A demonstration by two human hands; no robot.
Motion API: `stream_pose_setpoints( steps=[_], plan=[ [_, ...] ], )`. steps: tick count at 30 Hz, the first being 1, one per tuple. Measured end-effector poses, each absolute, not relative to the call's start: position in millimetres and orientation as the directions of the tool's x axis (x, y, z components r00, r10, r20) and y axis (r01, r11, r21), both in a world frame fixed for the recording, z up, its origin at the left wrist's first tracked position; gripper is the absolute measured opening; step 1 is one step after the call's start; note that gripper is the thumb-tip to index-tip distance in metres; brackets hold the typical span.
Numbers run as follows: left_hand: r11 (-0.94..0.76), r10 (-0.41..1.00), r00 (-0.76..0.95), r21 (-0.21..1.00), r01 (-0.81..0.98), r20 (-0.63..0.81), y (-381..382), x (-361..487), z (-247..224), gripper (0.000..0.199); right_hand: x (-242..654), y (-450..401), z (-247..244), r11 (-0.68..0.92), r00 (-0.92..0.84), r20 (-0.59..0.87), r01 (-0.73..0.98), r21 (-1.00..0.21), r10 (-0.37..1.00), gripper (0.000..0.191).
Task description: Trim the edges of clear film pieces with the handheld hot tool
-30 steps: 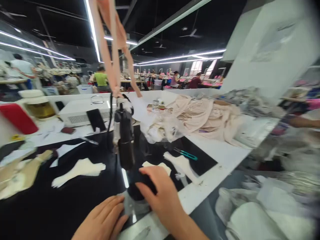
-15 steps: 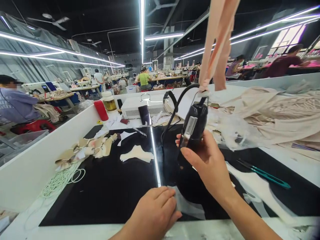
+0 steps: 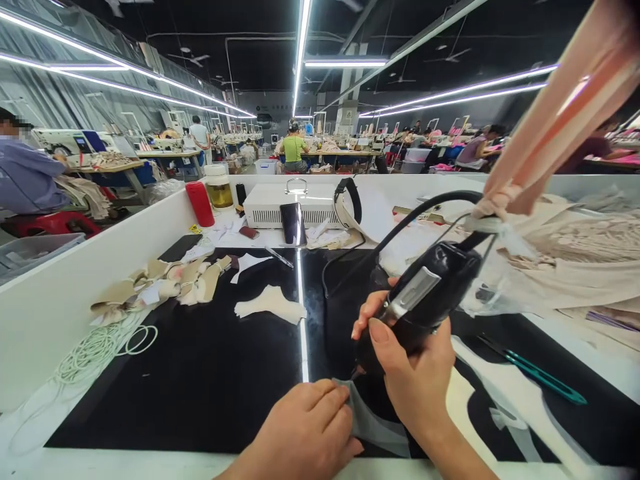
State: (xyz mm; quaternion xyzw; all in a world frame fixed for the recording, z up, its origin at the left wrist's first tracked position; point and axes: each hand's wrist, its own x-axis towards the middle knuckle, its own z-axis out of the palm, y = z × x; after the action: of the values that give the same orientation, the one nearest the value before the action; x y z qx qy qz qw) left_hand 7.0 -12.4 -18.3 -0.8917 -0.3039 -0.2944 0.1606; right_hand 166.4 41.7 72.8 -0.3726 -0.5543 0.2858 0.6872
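My right hand [image 3: 413, 380] grips a black corded hand tool [image 3: 425, 293] with a silver lever on its side. The tool leans, its lower end toward the table beside my left fingers; its tip is hidden behind my hand. Pale pink fabric strips [image 3: 560, 127] are tied to its top. My left hand [image 3: 313, 423], fingers together and curled, presses on the edge of a sheer grey fabric piece [image 3: 377, 427] lying on the black mat [image 3: 215, 380]. A cream cut piece [image 3: 463, 403] shows to the right of my right wrist.
Teal tweezers [image 3: 545, 377] and a white cut piece [image 3: 520, 380] lie at the right. Another cream piece [image 3: 270, 305], beige scraps [image 3: 200, 280] and green cord [image 3: 93, 353] lie left. Behind stand a white vented box [image 3: 263, 203] and a phone [image 3: 293, 223]. People work at machines beyond.
My right hand has brought the tool lower and tilted it, top to the right. The view has shifted. My left hand stays on the grey fabric piece.
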Motion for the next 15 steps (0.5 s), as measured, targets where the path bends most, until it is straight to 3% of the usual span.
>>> stream_pose_setpoints(
  steps=[9, 15],
  plan=[
    [-0.767, 0.411, 0.588, -0.083, 0.636, 0.697, -10.2, 9.8, -7.9, 0.04, 165.4, 40.8, 76.1, 0.57, 0.244, 0.556, 0.017, -0.822, 0.795, 0.032],
    [-0.772, 0.411, 0.603, -0.09, 0.629, 0.684, -9.5, 7.9, -7.5, 0.039, 167.0, 39.8, 73.8, 0.537, 0.257, 0.518, -0.002, -0.844, 0.816, 0.036]
  ],
)
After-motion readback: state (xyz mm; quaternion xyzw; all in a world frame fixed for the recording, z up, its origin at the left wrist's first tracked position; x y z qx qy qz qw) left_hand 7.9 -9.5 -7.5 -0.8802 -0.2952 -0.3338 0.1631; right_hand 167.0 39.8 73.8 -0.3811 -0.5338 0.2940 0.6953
